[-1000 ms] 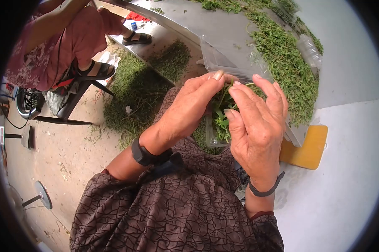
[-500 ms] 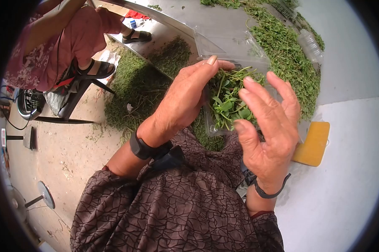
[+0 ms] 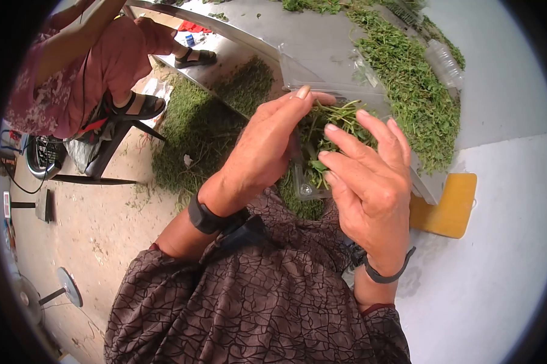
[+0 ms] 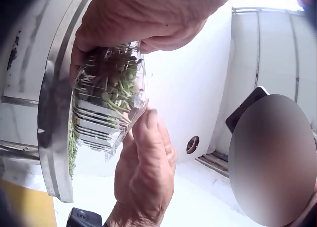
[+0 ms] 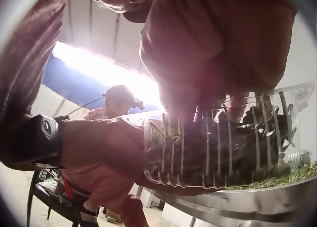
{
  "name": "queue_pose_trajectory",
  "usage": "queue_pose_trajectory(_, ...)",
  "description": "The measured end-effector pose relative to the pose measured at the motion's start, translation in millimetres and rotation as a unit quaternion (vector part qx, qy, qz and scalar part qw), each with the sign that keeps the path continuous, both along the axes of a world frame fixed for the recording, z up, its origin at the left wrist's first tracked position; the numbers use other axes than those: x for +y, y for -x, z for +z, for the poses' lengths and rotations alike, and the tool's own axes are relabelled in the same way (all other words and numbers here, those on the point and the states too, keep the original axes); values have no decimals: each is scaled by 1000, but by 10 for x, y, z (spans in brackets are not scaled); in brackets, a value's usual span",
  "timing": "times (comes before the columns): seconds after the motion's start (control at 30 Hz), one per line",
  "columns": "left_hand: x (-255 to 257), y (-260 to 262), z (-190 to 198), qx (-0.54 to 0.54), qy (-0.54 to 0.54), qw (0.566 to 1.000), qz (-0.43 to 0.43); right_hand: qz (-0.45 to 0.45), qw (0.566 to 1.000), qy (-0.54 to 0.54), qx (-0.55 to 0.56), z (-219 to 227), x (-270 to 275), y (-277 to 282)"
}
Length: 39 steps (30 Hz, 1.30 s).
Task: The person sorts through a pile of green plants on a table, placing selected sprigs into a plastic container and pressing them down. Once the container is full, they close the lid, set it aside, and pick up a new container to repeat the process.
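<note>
My left hand (image 3: 258, 142) grips the left side of a clear plastic container (image 3: 305, 189) packed with leafy green stems (image 3: 340, 114); in the right wrist view its fingers (image 5: 178, 190) run beneath the ribbed box (image 5: 223, 160). The right hand (image 3: 373, 194) is over the container's right part, its bent, spread fingertips at the greens. Seen in the left wrist view, the right hand (image 4: 146, 172) is beside the ribbed container (image 4: 101, 128), while the left hand (image 4: 143, 19) covers its upper end. The hinged lid (image 3: 316, 70) stands folded away from me.
Loose greens (image 3: 416, 91) are spread along the metal table (image 3: 304, 30), with another clear container (image 3: 444, 64) on them. A heap of greens (image 3: 185, 139) lies on the floor at left. A yellow board (image 3: 446, 209) is at right, and a seated person (image 3: 116, 54) at upper left.
The right hand drew back from the left fingertips, spreading and uncovering the greens, then came back left over them. The left hand still holds the container.
</note>
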<state>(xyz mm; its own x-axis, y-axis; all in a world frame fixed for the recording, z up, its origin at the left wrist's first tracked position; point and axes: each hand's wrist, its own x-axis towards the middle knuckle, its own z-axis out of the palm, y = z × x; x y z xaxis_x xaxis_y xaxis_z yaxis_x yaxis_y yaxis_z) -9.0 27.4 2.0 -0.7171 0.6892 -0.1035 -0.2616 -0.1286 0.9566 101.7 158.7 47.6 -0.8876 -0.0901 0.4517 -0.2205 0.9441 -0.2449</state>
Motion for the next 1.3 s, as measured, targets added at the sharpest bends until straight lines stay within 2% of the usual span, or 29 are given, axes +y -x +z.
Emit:
queue_pose_trajectory(0.07, 36, 4, -74, -90, -157, 983, 18, -7, 1000, 0, 4, 63, 54, -67)
queue_pose_trajectory(0.13, 28, 43, -80, -91, -174, 980, 15, -19, 998, -5, 63, 101, 112, -128)
queue_pose_trajectory(0.23, 18, 41, -53, -120, -197, 972, 51, -23, 997, -24, 74, 97, 130, -203)
queue_pose_trajectory(0.4, 49, 6, -32, -94, -194, 975, 57, 12, 998, -40, 44, 31, -34, -167)
queue_pose_trajectory(0.47, 23, -3, -16, -34, -123, 991, 51, 24, 999, -31, 29, -36, -86, -121)
queue_pose_trajectory(0.6, 38, -38, 29, -6, -147, 988, 53, 33, 999, 1, 21, -113, -93, -83)
queue_pose_trajectory(0.63, 50, -44, 19, -62, -154, 984, 61, 35, 999, -1, 21, -105, -86, -97)
queue_pose_trajectory(0.8, -7, -27, 18, -29, -116, 991, 62, 23, 998, -5, 59, 14, 67, -221)
queue_pose_trajectory(0.87, -23, -33, 13, -33, -103, 992, 66, -37, 994, -7, 102, 52, 177, -274)
queue_pose_trajectory(1.0, -61, -50, -5, -15, -76, 995, 62, -115, 987, 2, 114, 13, 343, -269)
queue_pose_trajectory(1.07, -77, -76, 17, 8, -56, 997, 60, -120, 985, -2, 120, -18, 393, -257)
queue_pose_trajectory(1.13, -93, -100, 64, 25, -40, 997, 57, -153, 979, 78, 109, -55, 419, -238)
queue_pose_trajectory(1.23, -92, -118, 106, 110, 3, 993, 31, -164, 974, 100, 123, -90, 450, -201)
queue_pose_trajectory(1.3, -75, -127, 97, 38, -40, 998, 38, -171, 969, 120, 129, -84, 474, -189)
